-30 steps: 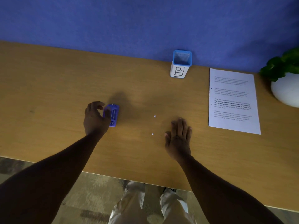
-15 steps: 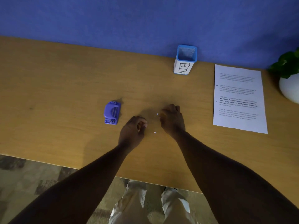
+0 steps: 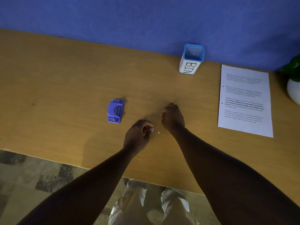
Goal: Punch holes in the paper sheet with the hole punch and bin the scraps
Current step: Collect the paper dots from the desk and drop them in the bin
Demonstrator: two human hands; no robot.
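Note:
The purple hole punch [image 3: 115, 111] lies alone on the wooden desk [image 3: 65, 78], left of both hands. One small white paper scrap [image 3: 158, 132] sits on the desk between my wrists. My left hand [image 3: 138, 133] hovers just left of that scrap with its fingers curled in, holding nothing I can see. My right hand [image 3: 172, 117] pinches its fingertips down on the spot where a second scrap lay; that scrap is hidden under the pinch. The printed paper sheet [image 3: 245, 101] lies flat at the right. The blue-rimmed cup labelled BIN [image 3: 191, 60] stands at the back.
A blue partition wall [image 3: 146, 21] runs along the desk's far edge. A white pot with a green plant [image 3: 293, 88] stands at the far right, beside the sheet. The desk's near edge [image 3: 48, 159] crosses below my forearms, with carpet and my legs beneath.
My left hand let go of the hole punch and moved right to the scraps. My right hand moved up-left and closed its fingers over the upper scrap, which is no longer visible.

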